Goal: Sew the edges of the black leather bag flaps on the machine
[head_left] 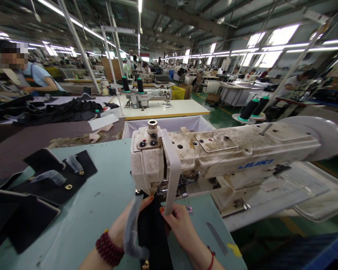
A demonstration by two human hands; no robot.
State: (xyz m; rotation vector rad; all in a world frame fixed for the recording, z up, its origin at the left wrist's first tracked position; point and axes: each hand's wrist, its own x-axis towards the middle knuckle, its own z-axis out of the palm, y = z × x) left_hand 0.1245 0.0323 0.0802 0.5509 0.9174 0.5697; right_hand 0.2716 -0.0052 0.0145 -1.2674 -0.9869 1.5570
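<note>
A black bag panel (152,228) with a plastic-wrapped strap (132,225) and gold metal fittings lies under the head of a white sewing machine (228,146). My left hand (126,221) grips the panel's left side, its thumb near the needle area and its other fingers partly hidden by the strap and panel. On the opposite edge, my right hand (180,223) pinches the panel, right below the machine's pale guard bar (173,176). The panel's far end disappears beneath the machine head, so the needle's contact with it cannot be seen.
Similar black panels (56,176) with wrapped straps are spread on the green tabletop (101,195) at left. A grey blade-like strip (216,238) rests right of my hand. Black thread cones (249,108) stand behind the machine. Another person (42,77) works at far left.
</note>
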